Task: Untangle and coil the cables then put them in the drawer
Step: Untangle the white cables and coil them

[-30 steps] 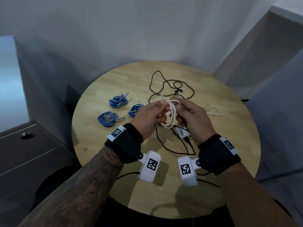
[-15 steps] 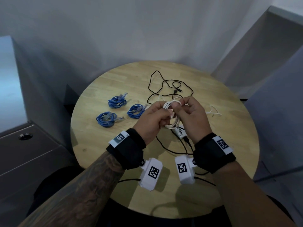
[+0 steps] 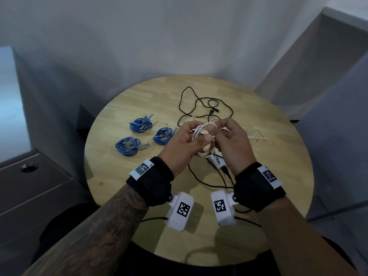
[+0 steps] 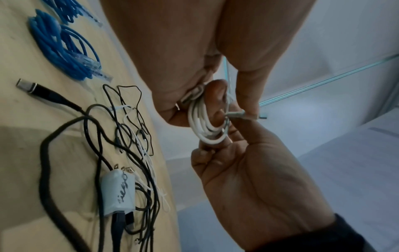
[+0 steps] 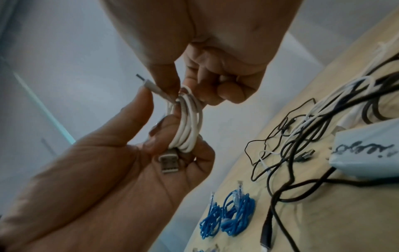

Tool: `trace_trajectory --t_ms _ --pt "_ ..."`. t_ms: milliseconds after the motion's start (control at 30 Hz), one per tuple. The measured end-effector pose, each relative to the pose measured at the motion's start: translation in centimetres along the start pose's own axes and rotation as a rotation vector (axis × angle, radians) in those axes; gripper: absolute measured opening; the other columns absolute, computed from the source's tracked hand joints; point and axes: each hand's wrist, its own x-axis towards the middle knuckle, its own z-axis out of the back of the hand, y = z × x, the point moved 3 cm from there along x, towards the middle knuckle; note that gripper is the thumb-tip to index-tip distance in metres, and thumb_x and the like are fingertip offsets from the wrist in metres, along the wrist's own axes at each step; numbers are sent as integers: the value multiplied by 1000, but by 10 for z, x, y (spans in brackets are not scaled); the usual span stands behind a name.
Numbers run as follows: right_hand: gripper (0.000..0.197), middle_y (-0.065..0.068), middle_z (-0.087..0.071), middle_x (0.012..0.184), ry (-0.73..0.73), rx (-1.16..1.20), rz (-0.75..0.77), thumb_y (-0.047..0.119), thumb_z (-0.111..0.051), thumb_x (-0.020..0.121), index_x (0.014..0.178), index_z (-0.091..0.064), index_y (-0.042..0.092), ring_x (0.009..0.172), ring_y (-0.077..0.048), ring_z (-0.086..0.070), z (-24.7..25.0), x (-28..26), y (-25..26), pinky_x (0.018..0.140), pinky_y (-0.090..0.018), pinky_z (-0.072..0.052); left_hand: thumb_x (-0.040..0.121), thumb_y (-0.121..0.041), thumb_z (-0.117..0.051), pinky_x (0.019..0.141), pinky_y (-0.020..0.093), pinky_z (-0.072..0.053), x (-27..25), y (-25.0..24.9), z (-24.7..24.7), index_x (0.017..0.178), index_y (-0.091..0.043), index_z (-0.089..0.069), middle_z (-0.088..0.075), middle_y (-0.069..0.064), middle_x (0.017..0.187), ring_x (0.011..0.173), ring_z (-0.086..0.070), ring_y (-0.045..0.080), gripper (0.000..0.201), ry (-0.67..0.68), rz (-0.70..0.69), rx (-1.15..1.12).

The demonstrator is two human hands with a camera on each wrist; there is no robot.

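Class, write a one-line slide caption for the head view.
Both hands wind a white USB cable over a round table.

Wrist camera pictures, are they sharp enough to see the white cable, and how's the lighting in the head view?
Left wrist view: the white cable coil reads clearly between both hands, though the table edge bends from wide-angle distortion. Right wrist view: coil and its USB plug are sharp; the near palm is soft. Head view: dim, even light, with soft shadows of the arms on the round table.

Hands hide part of the white cable coil (image 3: 203,142).
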Motion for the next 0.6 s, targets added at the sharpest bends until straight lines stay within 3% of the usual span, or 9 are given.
trace_trajectory --t_ms 133,233,333,433,500,600 --pt "19 -5 -63 78 -75 -97 70 27 -68 92 83 -61 12 68 -11 -54 1 -1 0 67 -31 -49 89 -17 -68 59 20 -43 -1 -1 -1 109 -9 -59 -60 -12 73 61 -52 2 24 -7 -24 60" --pt "17 1 -59 71 -30 -30 78 21 -67 94 84 -61 8 62 -5 -51 0 -2 4 60 -22 -46 85 -22 -72 56 20 -40 0 -1 -1 100 -7 -59 -53 -13 63 55 -44 4 25 1 -11 59" --pt "14 10 -60 64 15 62 75 11 -64 95 87 -59 0 55 1 -53 0 -3 5 54 -15 -45 77 -35 -75 52 21 -31 0 -2 -3 99 0 -58 -42 -10 59 52 -32 9 44 22 12 36" --pt "15 13 -62 62 52 57 103 6 -63 94 88 -59 -8 55 2 -55 1 -5 7 55 -13 -45 81 -32 -72 47 20 -25 -1 -3 -3 87 -4 -61 -36 -10 56 50 -25 10 31 50 53 25" --pt "13 8 -63 64 61 59 89 6 -64 93 86 -61 -4 56 -1 -55 1 -6 10 55 -15 -45 82 -28 -69 46 19 -24 -1 -3 -2 87 -9 -62 -36 -10 55 49 -25 9 21 60 74 1" --pt "13 -8 -67 75 98 104 13 10 -64 94 81 -65 8 64 -14 -60 0 -7 12 58 -24 -51 79 -29 -72 47 17 -25 -1 -2 -3 92 -9 -63 -40 -11 57 49 -27 7 26 81 84 -68"
